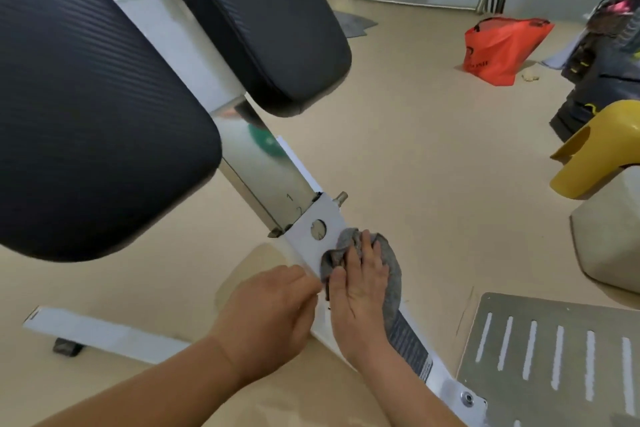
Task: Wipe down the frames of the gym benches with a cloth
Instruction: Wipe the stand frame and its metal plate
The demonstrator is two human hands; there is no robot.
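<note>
The grey cloth (393,274) is soft and limp, bunched on the white frame (308,239) of the bench just below its round hole (318,229), so it is best handled under a flat palm, and the right hand (363,291) presses it there with fingers spread. The left hand (270,308) curls against the frame's side; I cannot tell whether it grips. The frame looks stiff, heavy and smooth, so the cloth should slide easily

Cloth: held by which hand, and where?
Right hand presses the cloth, at its bunched middle, onto the white frame. Left hand curls against the frame; grip unclear.
</note>
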